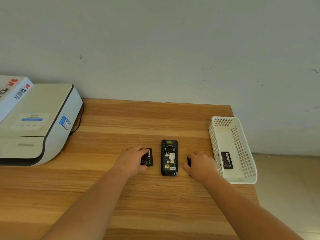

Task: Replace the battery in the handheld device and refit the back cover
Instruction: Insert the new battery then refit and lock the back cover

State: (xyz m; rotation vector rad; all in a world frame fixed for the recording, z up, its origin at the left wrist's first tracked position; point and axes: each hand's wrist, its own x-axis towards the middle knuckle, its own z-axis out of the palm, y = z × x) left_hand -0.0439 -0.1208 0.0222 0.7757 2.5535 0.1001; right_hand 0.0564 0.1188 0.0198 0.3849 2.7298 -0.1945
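The handheld device lies face down mid-table, bay bare and ready. Left hand grips a battery beside it; right hand curls over something dark, likely the cover. Another battery waits in the basket at the table's right edge.

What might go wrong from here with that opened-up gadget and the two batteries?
There are two look-alike batteries: one under the left hand, one in the white basket, so the old one might go back in. The device lies open with its labelled compartment exposed. The right hand covers a small dark part, possibly the cover.
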